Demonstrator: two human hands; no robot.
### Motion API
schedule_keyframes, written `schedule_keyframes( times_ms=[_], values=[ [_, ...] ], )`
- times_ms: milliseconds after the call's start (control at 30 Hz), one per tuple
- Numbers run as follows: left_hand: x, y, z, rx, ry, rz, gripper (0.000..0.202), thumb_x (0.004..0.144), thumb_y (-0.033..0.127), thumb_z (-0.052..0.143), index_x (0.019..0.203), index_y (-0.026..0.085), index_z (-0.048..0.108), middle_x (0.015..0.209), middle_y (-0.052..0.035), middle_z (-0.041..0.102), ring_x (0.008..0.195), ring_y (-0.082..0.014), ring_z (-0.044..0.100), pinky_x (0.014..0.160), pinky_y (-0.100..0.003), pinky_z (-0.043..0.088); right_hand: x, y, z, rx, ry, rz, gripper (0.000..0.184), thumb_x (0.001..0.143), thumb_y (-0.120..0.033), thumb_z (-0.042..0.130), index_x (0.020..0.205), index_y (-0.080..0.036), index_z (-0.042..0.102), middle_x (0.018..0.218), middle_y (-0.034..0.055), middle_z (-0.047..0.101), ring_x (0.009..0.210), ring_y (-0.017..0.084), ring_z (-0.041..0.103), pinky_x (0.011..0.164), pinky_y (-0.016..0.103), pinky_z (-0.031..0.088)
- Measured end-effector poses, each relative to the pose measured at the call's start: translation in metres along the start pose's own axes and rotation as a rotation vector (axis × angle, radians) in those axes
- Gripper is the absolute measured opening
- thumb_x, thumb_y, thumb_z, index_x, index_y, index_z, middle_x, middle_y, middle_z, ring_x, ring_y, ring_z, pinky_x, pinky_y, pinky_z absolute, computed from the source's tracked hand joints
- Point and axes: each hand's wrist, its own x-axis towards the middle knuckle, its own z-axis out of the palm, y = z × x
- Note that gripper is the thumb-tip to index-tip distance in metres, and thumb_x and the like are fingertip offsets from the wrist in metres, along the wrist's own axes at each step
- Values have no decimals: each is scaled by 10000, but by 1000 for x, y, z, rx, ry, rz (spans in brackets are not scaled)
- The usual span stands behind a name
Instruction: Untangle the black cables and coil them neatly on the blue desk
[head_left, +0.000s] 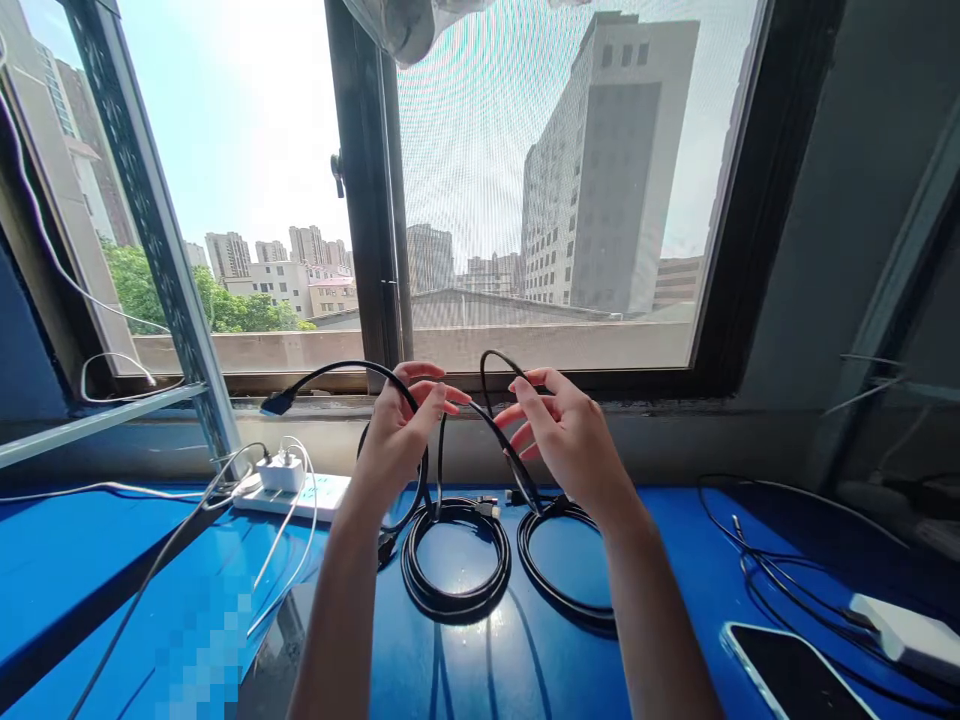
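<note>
Both my hands are raised in front of a window above a blue table [90, 570]. My left hand [401, 425] is closed around a black cable [337, 368] that arcs up and left to a plug end. My right hand [566, 435] pinches another stretch of black cable that loops up over its fingers. Below the hands, two coils of black cable lie on the table: a thicker coil [454, 585] under my left hand and a thinner coil [555, 590] under my right. The held strands run down into these coils.
A white power strip [289, 495] with a white charger and white wires sits at the left. A phone [787, 670] and a white adapter [904, 630] with thin black wires lie at the right. A metal shelf frame [161, 250] stands at the left.
</note>
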Motion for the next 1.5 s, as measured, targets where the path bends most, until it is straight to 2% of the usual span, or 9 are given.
schedule_keyframes(
  times_ms=[267, 433, 533, 700, 800, 900, 1100, 1333, 1500],
  values=[
    [3, 2, -42, 304, 454, -61, 167, 809, 340, 523, 743, 202, 590, 772, -48, 677, 826, -229, 625, 803, -368, 454, 13, 15, -23, 192, 378, -53, 402, 792, -593, 450, 947, -223, 464, 695, 38, 710, 370, 131, 570, 341, 234, 433],
    [-9, 6, -68, 545, 534, -198, 416, 843, 445, 489, 510, 236, 626, 681, -95, 655, 731, -295, 590, 620, -395, 409, 18, 32, -48, 165, 571, -68, 553, 755, -628, 435, 1103, -202, 486, 839, 67, 713, 462, 146, 616, 388, 254, 449],
    [-11, 2, -76, 557, 522, -91, 474, 803, 557, 513, 458, 260, 645, 588, -101, 637, 602, -279, 563, 507, -362, 357, 19, 40, -62, 109, 651, -143, 515, 747, -612, 469, 1070, -218, 550, 898, 70, 700, 624, 169, 660, 524, 295, 500],
    [-9, -2, -71, 526, 329, 82, 559, 790, 665, 403, 587, 216, 668, 652, -109, 676, 635, -259, 616, 543, -342, 425, 19, 47, -70, 56, 559, -298, 413, 776, -536, 532, 1051, -241, 621, 937, 55, 700, 890, 207, 657, 901, 424, 467],
    [-8, 1, -60, 566, 175, 142, 486, 809, 602, 434, 650, 198, 653, 657, -85, 667, 641, -226, 622, 565, -303, 442, 16, 42, -65, 37, 539, -398, 383, 818, -449, 532, 1143, -259, 598, 957, 52, 700, 922, 205, 652, 932, 434, 451],
    [-8, 4, -51, 546, 125, 169, 376, 825, 504, 486, 672, 200, 644, 642, -65, 659, 614, -200, 614, 566, -272, 440, 13, 35, -58, 25, 521, -446, 351, 846, -391, 497, 1157, -259, 592, 1007, 61, 696, 921, 205, 656, 926, 441, 462],
    [-9, 9, -47, 555, 265, 326, 289, 857, 389, 469, 749, 209, 667, 720, -43, 657, 617, -157, 577, 543, -245, 406, 14, 37, -47, 20, 315, -346, 482, 823, -326, 518, 1304, -315, 488, 1210, 48, 631, 953, 190, 663, 844, 386, 515],
    [-15, 14, -45, 524, 501, 607, 295, 897, 332, 459, 744, 214, 683, 755, -15, 578, 546, -95, 484, 471, -234, 352, 15, 36, -44, 55, 370, -187, 490, 775, -603, 531, 1024, -211, 687, 875, 70, 720, 559, 137, 650, 529, 284, 525],
    [-16, 12, -43, 410, 602, 631, 333, 925, 332, 448, 678, 209, 635, 744, 7, 567, 523, -69, 454, 427, -229, 318, 17, 42, -44, 106, 341, -44, 475, 807, -440, 553, 1209, -190, 600, 887, 61, 730, 549, 141, 662, 531, 288, 561]
  ],
)
